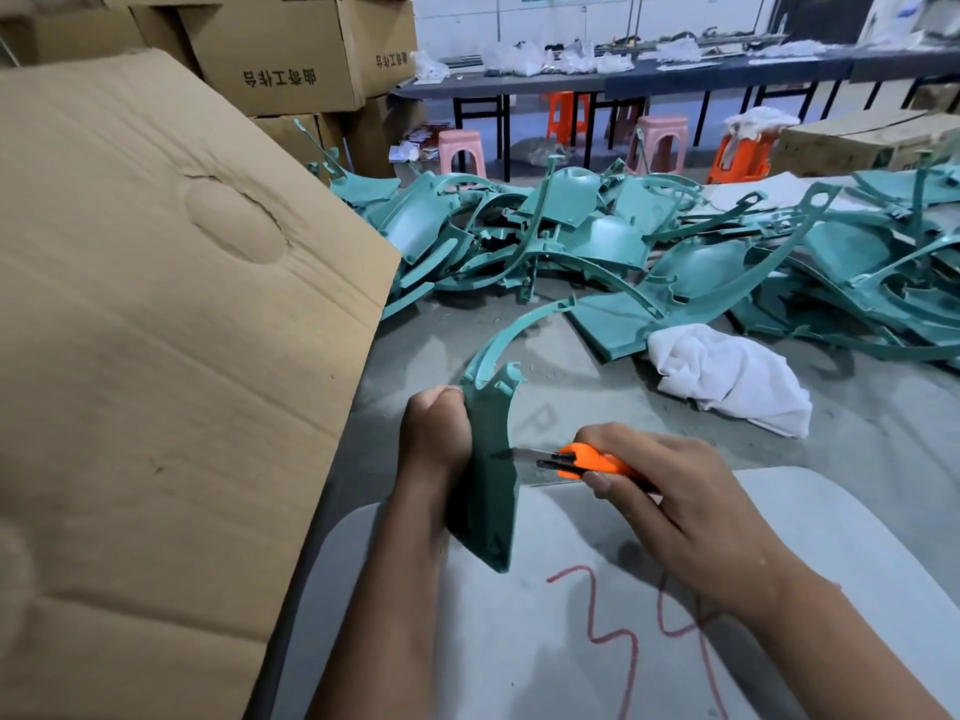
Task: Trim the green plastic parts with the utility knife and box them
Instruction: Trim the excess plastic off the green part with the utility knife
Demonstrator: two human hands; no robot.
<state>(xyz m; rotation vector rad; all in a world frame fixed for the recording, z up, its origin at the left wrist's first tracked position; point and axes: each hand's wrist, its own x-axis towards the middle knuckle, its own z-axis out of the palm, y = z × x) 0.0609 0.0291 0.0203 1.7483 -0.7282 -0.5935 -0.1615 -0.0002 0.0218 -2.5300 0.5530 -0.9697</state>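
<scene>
Near centre, left hand (436, 433) curled around the left edge of a green plastic part (491, 491), holding it upright on its lower tip above a pale grey board (571, 641) marked with red scrawl. From the part's top, a thin curved arm sweeping up and to the right. Just to the right, right hand (670, 506) wrapped around an orange utility knife (587, 462), thumb along its near side, blade pointing left and touching the part's right edge about midway up. Beneath both, a dusty grey counter (857, 459). Farther back and across to the right, a large tangled pile of green plastic parts (649, 241), curved shells and long strips heaped together. In front of that pile, to the right of the hands, a crumpled white cloth (727, 376) lying on the counter. Filling the left side, close up, a large cardboard box flap (171, 330) tilted toward the viewer, with an oval dent. Behind it, at far left, stacked cardboard boxes (280, 49) with printed characters. In the far background, a long dark table (675, 77) strewn with white bags, with pink stools (462, 150) and orange stools (563, 114) beneath and in front of it.
</scene>
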